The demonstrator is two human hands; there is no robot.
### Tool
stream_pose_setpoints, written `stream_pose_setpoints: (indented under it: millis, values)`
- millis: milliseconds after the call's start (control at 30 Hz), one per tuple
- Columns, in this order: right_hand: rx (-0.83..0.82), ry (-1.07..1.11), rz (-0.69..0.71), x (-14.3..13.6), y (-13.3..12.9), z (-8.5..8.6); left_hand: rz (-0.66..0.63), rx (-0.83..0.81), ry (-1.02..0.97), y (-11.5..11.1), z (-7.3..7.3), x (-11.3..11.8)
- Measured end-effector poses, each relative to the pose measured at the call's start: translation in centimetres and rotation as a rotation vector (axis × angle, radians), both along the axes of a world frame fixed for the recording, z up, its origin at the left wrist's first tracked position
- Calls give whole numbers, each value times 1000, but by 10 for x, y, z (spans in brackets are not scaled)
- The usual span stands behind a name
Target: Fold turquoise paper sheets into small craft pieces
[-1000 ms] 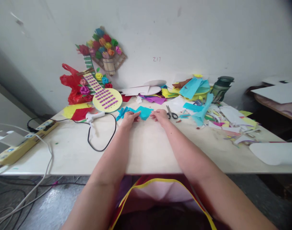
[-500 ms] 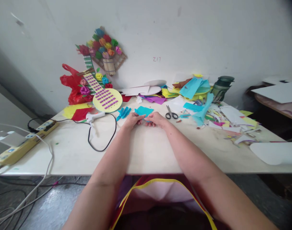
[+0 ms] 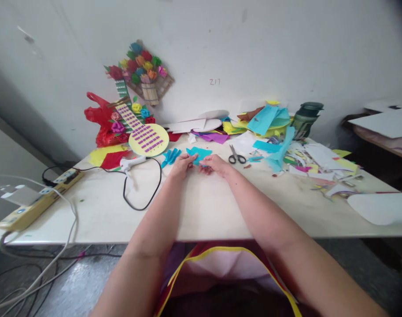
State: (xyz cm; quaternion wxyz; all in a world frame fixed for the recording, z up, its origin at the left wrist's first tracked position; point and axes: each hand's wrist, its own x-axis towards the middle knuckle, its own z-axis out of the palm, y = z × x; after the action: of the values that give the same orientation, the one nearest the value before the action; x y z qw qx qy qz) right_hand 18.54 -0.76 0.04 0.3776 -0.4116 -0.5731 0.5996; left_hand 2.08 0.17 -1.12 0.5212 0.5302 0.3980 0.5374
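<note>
A small piece of blue paper (image 3: 201, 152) lies between my two hands over the middle of the table. My left hand (image 3: 184, 165) pinches its left lower edge. On the other side my right hand (image 3: 216, 165) grips its right lower edge with thumb and fingers. Just left of my left hand rests a bunch of folded blue paper strips (image 3: 171, 156). Black-handled scissors (image 3: 236, 156) lie a short way right of my right hand. The fingertips partly cover the paper's near edge.
A white glue gun (image 3: 132, 163) with a looped black cord lies left, near a yellow power strip (image 3: 38, 202). Behind stand a yellow paper guitar (image 3: 149, 140) and a red bag (image 3: 100, 119). Paper scraps (image 3: 316, 160) and a green bottle (image 3: 306, 119) are on the right.
The blue paper's near part between my fingers looks slightly different, and my left fingers have shifted a little on it. The whole view has moved slightly.
</note>
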Motion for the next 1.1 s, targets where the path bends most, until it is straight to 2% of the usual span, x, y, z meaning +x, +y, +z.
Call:
stream_pose_setpoints:
  millis: [233, 467, 700, 900, 1100]
  values:
    - [47, 50, -26, -4, 0, -2, -54, -55, 1, -1, 1, 3]
    - [29, 176, 14, -9, -6, 3, -115, -106, -211, -8, 9, 9]
    - [-47, 192, 56, -6, -5, 2, -60, -180, -412, -11, 13, 15]
    - [-64, 201, 101, -5, -2, -2, -40, -187, -451, -7, 9, 16]
    - [-71, 188, 90, -6, -4, 1, 3, -194, -449, -1, 4, 12]
